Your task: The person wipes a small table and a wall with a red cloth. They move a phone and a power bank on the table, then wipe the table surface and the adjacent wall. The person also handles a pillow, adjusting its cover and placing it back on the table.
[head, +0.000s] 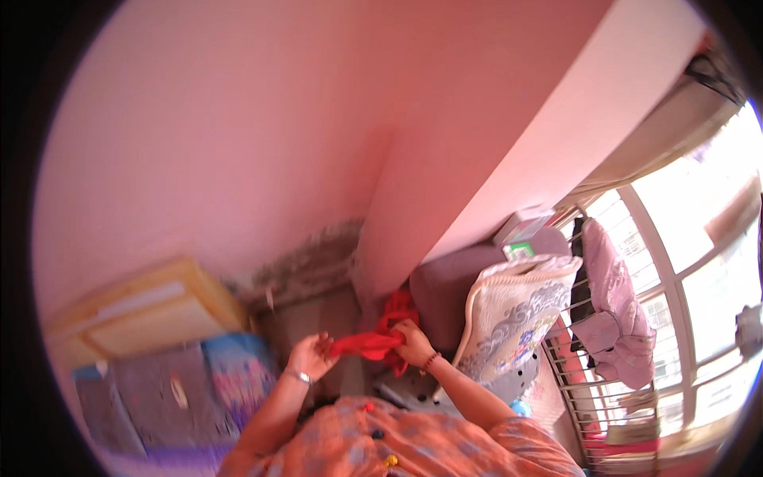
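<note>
A piece of red cloth [369,344] is stretched between my two hands in front of my body. My left hand [311,356] grips its left end, with the fingers around the edge. Bunched fabric is held in my right hand [412,341], and loose folds hang above and below that hand. What kind of garment or cloth it is cannot be made out. Beyond my right hand stands a dark, rounded padded seat or sofa end [444,292]. A cushion [506,322] with a grey scroll pattern and piped edge leans there.
A pink wall [238,149] rises ahead, with a projecting column. To the left are a yellow wooden piece of furniture [197,310] and grey fabric [167,393]. On the right, a pink padded jacket [614,298] hangs from a metal rack [566,381] by the window [656,238]. A box [523,225] sits behind the cushion.
</note>
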